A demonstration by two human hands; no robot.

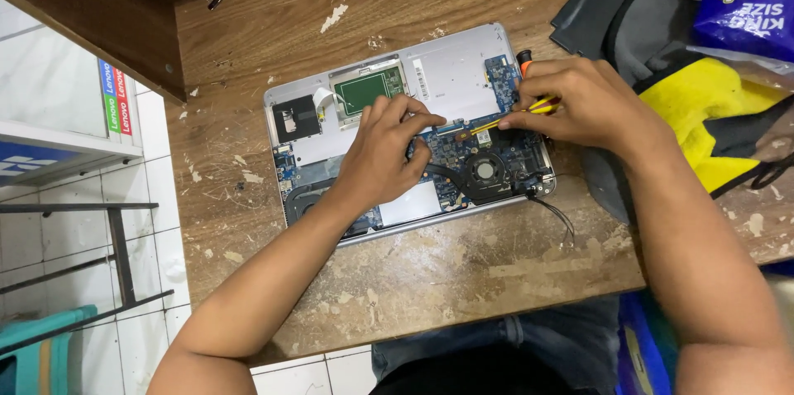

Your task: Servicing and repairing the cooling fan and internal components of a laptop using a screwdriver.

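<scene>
Forearms nearest | left hand (pixel 382 155) spread, pressing laptop (pixel 347 126) board | right hand (pixel 579 105) pinching yellow screwdriver (pixel 509 120) | shaft lengthwise toward left fingertips, tip just beside

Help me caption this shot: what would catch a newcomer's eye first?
An opened laptop lies mid-table, its circuit board and fan bared. The left hand rests on the board; the right hand holds a yellow screwdriver to it. A yellow and black bag sits at right.
</scene>
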